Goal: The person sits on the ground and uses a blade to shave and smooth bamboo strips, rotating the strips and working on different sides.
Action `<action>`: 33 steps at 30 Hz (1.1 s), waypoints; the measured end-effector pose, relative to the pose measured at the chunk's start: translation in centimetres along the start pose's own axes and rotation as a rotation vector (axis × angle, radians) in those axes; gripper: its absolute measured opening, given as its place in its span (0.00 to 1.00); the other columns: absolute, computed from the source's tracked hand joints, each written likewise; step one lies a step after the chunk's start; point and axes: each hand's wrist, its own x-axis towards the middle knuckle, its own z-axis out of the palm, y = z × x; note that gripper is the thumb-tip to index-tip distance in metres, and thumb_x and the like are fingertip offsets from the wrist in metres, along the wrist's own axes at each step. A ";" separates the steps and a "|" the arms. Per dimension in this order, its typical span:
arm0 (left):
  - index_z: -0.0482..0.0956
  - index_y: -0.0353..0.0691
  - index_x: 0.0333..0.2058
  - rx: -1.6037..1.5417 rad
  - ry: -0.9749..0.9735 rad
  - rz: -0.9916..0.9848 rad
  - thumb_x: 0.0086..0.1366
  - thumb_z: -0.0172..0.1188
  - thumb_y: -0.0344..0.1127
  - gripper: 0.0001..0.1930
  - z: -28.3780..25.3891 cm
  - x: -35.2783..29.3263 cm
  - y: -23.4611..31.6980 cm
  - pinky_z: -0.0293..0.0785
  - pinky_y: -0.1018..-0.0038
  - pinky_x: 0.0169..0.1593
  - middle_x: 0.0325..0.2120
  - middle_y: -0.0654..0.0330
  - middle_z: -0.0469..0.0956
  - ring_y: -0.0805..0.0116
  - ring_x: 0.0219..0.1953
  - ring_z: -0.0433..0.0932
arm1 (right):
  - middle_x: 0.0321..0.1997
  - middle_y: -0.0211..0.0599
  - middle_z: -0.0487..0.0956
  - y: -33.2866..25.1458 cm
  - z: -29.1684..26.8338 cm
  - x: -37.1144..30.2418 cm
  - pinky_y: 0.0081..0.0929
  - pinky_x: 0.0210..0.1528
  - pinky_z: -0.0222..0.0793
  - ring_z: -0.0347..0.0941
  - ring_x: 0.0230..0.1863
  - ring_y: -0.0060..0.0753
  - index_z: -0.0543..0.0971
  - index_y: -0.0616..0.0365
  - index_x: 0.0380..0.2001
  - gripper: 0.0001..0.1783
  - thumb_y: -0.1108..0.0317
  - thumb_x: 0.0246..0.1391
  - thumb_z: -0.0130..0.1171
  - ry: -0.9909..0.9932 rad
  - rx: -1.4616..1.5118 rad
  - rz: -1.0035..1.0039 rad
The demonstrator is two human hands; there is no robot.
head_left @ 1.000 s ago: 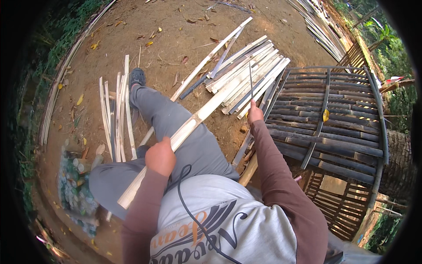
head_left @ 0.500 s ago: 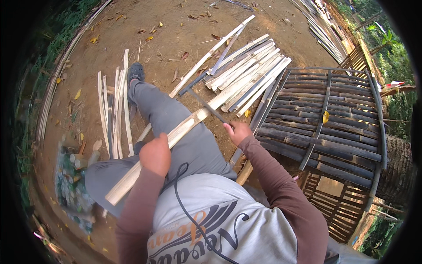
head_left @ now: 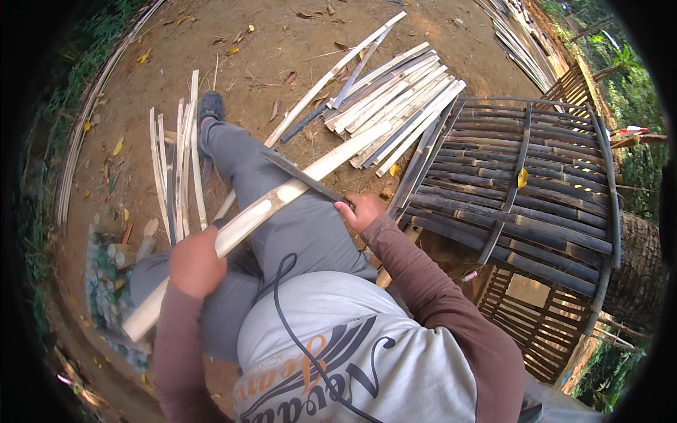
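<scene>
A pale split bamboo strip (head_left: 264,204) lies slantwise across my thigh, its near end low at the left and its far end by the pile. Wrapped round its lower part is my left hand (head_left: 198,262), closed. In my right hand (head_left: 363,211) is the handle of a long dark-bladed knife (head_left: 305,178), most of the handle hidden by the fingers. The blade crosses the strip's upper face near the middle, apparently touching it. Lighter shaved patches show on the strip just below the blade.
Several split bamboo strips (head_left: 405,99) are piled on the dirt ahead to the right. More strips (head_left: 182,162) stand beside my left foot. On the right is a dark bamboo slat bench (head_left: 522,190). Plastic bottles (head_left: 106,282) and cut bamboo pieces lie at the left.
My left hand has moved left and down, the strip sliding with it. The knife has shifted left and slightly nearer, and its blade now crosses the strip above my thigh.
</scene>
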 end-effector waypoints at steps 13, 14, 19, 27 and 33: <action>0.78 0.37 0.38 -0.002 -0.017 -0.011 0.55 0.67 0.31 0.12 -1.2 0.8 0.3 0.79 0.49 0.45 0.32 0.44 0.83 0.40 0.39 0.83 | 0.40 0.58 0.85 6.3 2.6 5.2 0.54 0.49 0.75 0.81 0.45 0.64 0.87 0.57 0.41 0.36 0.33 0.68 0.48 0.240 -0.038 0.141; 0.78 0.37 0.38 0.003 -0.015 -0.012 0.55 0.67 0.31 0.12 -1.4 1.1 0.1 0.79 0.49 0.46 0.32 0.44 0.83 0.40 0.40 0.83 | 0.38 0.57 0.85 6.3 2.3 5.6 0.54 0.48 0.75 0.81 0.44 0.64 0.87 0.57 0.40 0.36 0.33 0.68 0.49 0.271 -0.050 0.172; 0.79 0.38 0.39 0.007 -0.044 -0.023 0.56 0.66 0.32 0.12 -1.4 0.9 -0.4 0.79 0.48 0.46 0.33 0.44 0.84 0.40 0.40 0.83 | 0.37 0.57 0.85 5.4 1.5 5.7 0.55 0.48 0.75 0.81 0.43 0.65 0.86 0.57 0.39 0.34 0.35 0.69 0.49 0.251 0.065 0.266; 0.80 0.38 0.38 -0.031 -0.045 -0.002 0.56 0.64 0.31 0.11 -2.0 0.1 -1.7 0.78 0.48 0.46 0.32 0.43 0.84 0.38 0.40 0.83 | 0.38 0.58 0.85 10.7 0.7 6.1 0.50 0.49 0.76 0.83 0.42 0.62 0.87 0.61 0.45 0.38 0.34 0.70 0.47 0.240 0.146 0.365; 0.80 0.37 0.37 -0.130 -0.069 0.009 0.55 0.62 0.30 0.10 -1.9 -0.4 -3.1 0.77 0.47 0.44 0.31 0.41 0.83 0.35 0.39 0.82 | 0.40 0.60 0.85 5.0 1.7 4.0 0.51 0.50 0.76 0.82 0.45 0.64 0.88 0.60 0.46 0.38 0.33 0.68 0.49 0.077 0.086 -0.029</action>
